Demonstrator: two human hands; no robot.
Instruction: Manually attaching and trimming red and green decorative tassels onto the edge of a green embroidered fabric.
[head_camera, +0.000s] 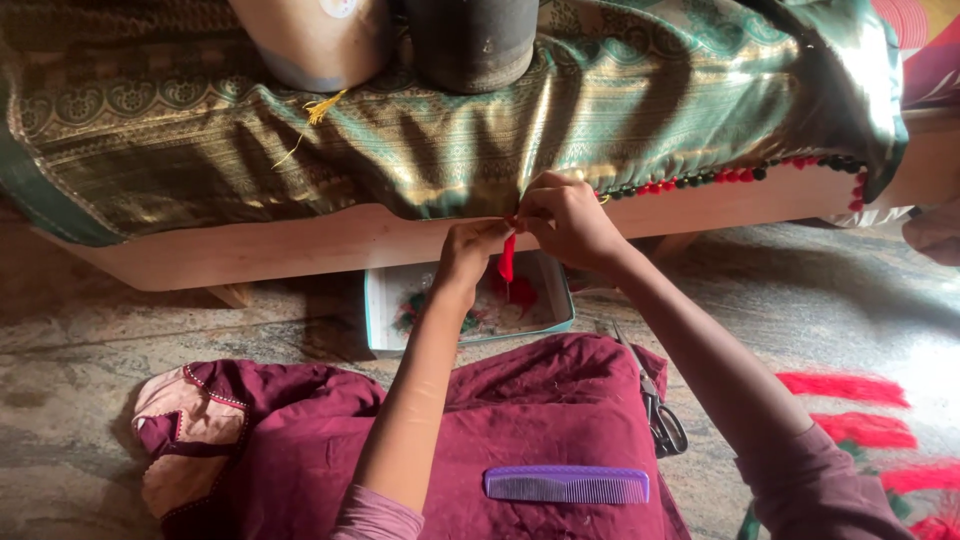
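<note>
Head view looks down on both hands at the hanging edge of a green and gold cloth (420, 150), which is spread over a wooden bench (330, 245) so the border comes to a comfortable height. Left hand (470, 250) and right hand (565, 220) are closed in a pinch on a red tassel (507, 258) at the hem. Finished red and dark tassels (730, 176) run to the right. A tray (380, 310), scissors (655, 405) and purple comb (566, 484) lie near.

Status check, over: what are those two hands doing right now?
Both hands, left hand and right hand, pinching red tassel at green-gold fabric edge. Tray below. Nothing in the way.
</note>
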